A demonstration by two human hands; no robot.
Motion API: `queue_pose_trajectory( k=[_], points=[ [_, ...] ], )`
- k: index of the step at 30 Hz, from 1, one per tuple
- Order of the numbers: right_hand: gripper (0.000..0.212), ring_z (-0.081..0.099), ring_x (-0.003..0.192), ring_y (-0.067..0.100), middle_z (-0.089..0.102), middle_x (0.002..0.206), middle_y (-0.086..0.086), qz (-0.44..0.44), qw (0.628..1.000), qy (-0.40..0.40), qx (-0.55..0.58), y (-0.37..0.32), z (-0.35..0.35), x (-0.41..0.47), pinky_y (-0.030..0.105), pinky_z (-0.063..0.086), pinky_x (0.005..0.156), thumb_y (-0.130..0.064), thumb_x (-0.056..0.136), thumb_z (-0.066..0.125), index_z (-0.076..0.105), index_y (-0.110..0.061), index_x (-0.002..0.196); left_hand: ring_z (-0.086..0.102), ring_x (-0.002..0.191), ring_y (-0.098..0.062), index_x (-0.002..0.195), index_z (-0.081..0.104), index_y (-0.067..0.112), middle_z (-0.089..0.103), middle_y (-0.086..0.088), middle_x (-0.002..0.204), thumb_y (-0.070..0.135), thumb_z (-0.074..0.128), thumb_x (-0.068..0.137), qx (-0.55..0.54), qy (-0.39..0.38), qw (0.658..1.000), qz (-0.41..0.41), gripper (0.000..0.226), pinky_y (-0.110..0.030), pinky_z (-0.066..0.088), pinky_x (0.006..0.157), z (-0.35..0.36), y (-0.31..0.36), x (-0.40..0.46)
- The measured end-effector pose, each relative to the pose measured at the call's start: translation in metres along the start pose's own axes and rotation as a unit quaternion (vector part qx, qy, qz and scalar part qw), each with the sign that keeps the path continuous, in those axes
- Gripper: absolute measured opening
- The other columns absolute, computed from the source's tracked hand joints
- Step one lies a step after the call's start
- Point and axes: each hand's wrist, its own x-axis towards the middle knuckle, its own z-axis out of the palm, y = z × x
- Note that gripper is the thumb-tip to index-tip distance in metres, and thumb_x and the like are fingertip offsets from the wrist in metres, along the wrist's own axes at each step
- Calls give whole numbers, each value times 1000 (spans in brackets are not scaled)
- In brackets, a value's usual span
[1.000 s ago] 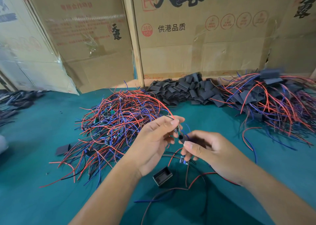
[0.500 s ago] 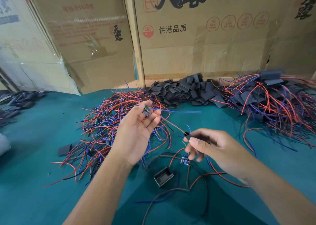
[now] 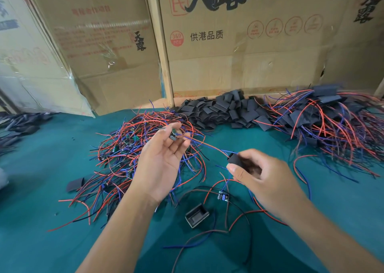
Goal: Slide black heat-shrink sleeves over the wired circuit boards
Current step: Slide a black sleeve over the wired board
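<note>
My left hand (image 3: 164, 160) is raised over the wire pile, palm toward me, and pinches a small green circuit board (image 3: 173, 135) at its fingertips. Red and blue wires run from that board down to the right into a black heat-shrink sleeve (image 3: 235, 159). My right hand (image 3: 264, 179) grips that sleeve between thumb and curled fingers. A pile of bare wired boards (image 3: 133, 154) lies behind my left hand. A heap of loose black sleeves (image 3: 224, 110) sits at the back.
On the teal table top (image 3: 41, 220), an opened black sleeve (image 3: 197, 215) and a loose wired board (image 3: 223, 195) lie near me. A pile of sleeved boards (image 3: 332, 125) fills the right. Cardboard boxes (image 3: 239, 44) wall off the back. One flat sleeve (image 3: 75, 185) lies left.
My left hand has lifted up and away to the left with the board, drawing its wires out through the sleeve. My right hand stayed in place holding the sleeve.
</note>
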Motion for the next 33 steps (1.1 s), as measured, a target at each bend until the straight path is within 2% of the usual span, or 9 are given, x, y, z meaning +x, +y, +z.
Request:
queue_pose_trajectory(
  k=[2,4,6,13,18,23,29,33],
  points=[
    [17,63,65,12,70,76,-10,-12,1000,13,-14,0,2,-1,23,49,65,-44,81,70,65,-29,88,67,88,-21,95,69,8,64,-5,91,21,59,88,-8,-3,1000,0,19,-27,56,81,0,0,0],
    [17,51,52,7,68,71,-10,-31,999,26,-31,1,3,-1,19,45,56,-43,81,69,64,-28,87,67,88,-21,95,70,7,63,-6,89,22,60,89,-12,-6,1000,1,19,-27,56,82,0,1,0],
    [16,46,49,6,66,68,-13,-43,997,36,-47,0,4,-2,14,39,52,-41,81,70,65,-27,87,67,89,-22,96,66,6,62,-6,92,22,63,86,-15,-7,1000,3,19,-27,56,82,-1,1,0],
    [17,57,57,11,65,67,-10,-55,992,72,-93,0,7,-3,21,46,59,-43,81,70,62,-29,89,68,93,-23,100,66,6,65,-6,93,21,59,90,-17,-2,1000,11,20,-27,56,81,-2,2,1],
    [20,58,60,8,65,76,-20,-62,988,91,-112,-2,9,-5,22,46,62,-47,81,66,60,-29,88,68,92,-23,102,60,5,65,-5,94,20,58,89,-7,2,1000,22,20,-28,56,80,0,2,1],
    [29,59,62,11,66,78,-13,-56,982,99,-152,-6,8,-5,38,52,66,-51,80,62,59,-25,94,68,92,-24,105,58,4,65,-6,95,19,57,90,-7,5,1000,20,21,-27,56,81,1,3,0],
    [31,58,66,19,67,83,-8,-73,971,94,-207,-10,9,-7,36,51,65,-45,81,67,63,-21,100,68,91,-23,109,56,3,65,-6,94,20,58,88,-7,-5,1000,14,27,-28,56,81,2,2,-1],
    [34,66,71,27,70,86,0,-104,957,101,-250,-8,9,-7,38,54,61,-37,80,77,67,-15,104,68,93,-23,109,57,3,64,-8,99,20,58,89,-4,-15,1000,4,26,-28,56,84,3,-2,-2]
  ],
)
